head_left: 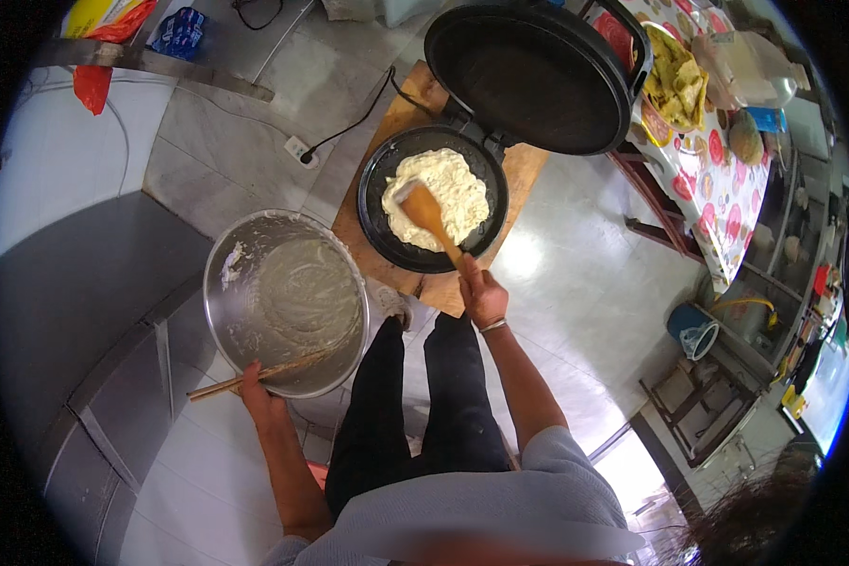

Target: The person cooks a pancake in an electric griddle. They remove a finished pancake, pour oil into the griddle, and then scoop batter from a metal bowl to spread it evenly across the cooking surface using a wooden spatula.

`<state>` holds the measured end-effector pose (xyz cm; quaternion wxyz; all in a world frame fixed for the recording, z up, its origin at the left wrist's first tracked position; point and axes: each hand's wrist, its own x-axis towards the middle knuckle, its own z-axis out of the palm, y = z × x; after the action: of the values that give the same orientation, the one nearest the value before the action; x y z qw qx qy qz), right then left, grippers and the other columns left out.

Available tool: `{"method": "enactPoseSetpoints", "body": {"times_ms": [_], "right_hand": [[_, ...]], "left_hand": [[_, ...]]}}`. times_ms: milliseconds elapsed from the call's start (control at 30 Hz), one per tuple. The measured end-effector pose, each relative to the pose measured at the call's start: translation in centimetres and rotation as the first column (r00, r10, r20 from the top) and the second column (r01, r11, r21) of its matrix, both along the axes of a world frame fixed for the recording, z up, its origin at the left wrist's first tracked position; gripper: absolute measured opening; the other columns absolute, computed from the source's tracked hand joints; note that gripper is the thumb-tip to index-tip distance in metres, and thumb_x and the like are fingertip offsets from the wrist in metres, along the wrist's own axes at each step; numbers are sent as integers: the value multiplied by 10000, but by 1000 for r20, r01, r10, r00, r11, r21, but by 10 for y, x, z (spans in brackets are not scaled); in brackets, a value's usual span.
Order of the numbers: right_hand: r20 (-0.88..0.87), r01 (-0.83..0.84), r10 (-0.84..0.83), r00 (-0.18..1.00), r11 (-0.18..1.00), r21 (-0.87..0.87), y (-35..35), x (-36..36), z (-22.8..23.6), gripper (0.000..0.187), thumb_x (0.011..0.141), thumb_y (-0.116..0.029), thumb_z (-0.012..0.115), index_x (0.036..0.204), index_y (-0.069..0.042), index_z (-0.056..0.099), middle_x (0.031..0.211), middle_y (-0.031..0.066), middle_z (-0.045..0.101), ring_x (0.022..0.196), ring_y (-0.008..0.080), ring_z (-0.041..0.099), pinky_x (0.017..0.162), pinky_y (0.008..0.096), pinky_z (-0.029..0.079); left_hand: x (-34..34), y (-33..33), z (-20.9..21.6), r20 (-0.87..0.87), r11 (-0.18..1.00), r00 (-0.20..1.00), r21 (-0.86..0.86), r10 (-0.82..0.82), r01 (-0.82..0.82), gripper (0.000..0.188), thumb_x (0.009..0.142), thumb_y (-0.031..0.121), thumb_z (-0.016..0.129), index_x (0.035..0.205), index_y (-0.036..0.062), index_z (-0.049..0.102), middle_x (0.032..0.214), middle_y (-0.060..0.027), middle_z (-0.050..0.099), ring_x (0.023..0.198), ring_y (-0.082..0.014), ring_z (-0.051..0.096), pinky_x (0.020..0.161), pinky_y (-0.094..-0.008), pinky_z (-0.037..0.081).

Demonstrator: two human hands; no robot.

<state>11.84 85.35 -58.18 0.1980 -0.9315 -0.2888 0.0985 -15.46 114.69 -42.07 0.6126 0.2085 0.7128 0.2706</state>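
In my right hand [484,300] is the handle of a wooden spoon [428,213], its head pressed on pale, lumpy batter [455,184]. The batter lies as a rough round in the black lower plate of an electric griddle [384,242], whose round lid [538,80] is tipped back. My left hand [261,388] grips the rim of a large steel bowl [219,325], along with a pair of chopsticks [215,388] that slant into it. Smears of batter coat the bowl's inside. The fingers under the rim are partly hidden.
The griddle rests on a wooden board [528,179] in front of my legs. Its black cord runs to a white socket block [298,149] on the tiled floor. At right, a table with a patterned cloth [722,222] bears a bowl of yellowish flat pieces [674,80]. A blue bucket [686,325] stands beyond.
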Motion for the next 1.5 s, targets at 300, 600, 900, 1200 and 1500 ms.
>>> {"method": "enactPoseSetpoints", "body": {"times_ms": [300, 600, 900, 1200, 1500], "right_hand": [[-12, 114, -114, 993, 994, -2, 23, -12, 1, 560, 798, -213, 678, 1327, -209, 493, 718, 82, 576, 533, 277, 579, 451, 389, 467], [-159, 188, -190, 969, 982, -29, 6, -44, 28, 529, 812, -209, 663, 1315, -191, 498, 780, 107, 620, 617, 313, 616, 511, 407, 495], [-175, 352, -353, 919, 935, -37, -7, -77, 38, 516, 791, -195, 684, 1283, -188, 529, 770, 105, 616, 623, 317, 614, 527, 406, 494], [-149, 322, -316, 937, 946, 21, 0, -67, 41, 495, 808, -224, 666, 1280, -187, 524, 768, 101, 610, 603, 313, 603, 499, 406, 486], [-183, 262, -258, 948, 965, -2, 9, -80, 44, 491, 775, -202, 698, 1246, -177, 561, 744, 83, 595, 600, 297, 599, 494, 398, 485]], "left_hand": [[-12, 24, -18, 13, 997, 997, 6, -75, 74, 355, 762, 109, 643, 1082, -14, 551, 1034, -132, 594, 957, -295, 594, 851, -446, 505], [-13, 35, -25, -9, 996, 996, -7, -91, 91, 353, 783, 118, 629, 1102, -10, 548, 1092, -153, 575, 1005, -324, 573, 876, -479, 484], [3, 38, -20, 17, 994, 994, 30, -105, 105, 331, 758, 80, 628, 1058, -35, 553, 1017, -127, 586, 960, -285, 592, 850, -447, 505], [3, 42, -22, 23, 996, 996, 0, -86, 86, 349, 763, 89, 624, 1086, -21, 552, 1048, -124, 585, 988, -288, 583, 862, -450, 498], [10, 42, -18, 18, 995, 995, -24, -95, 96, 318, 769, 92, 626, 1060, -16, 559, 1024, -126, 590, 971, -289, 589, 848, -447, 507]]}}
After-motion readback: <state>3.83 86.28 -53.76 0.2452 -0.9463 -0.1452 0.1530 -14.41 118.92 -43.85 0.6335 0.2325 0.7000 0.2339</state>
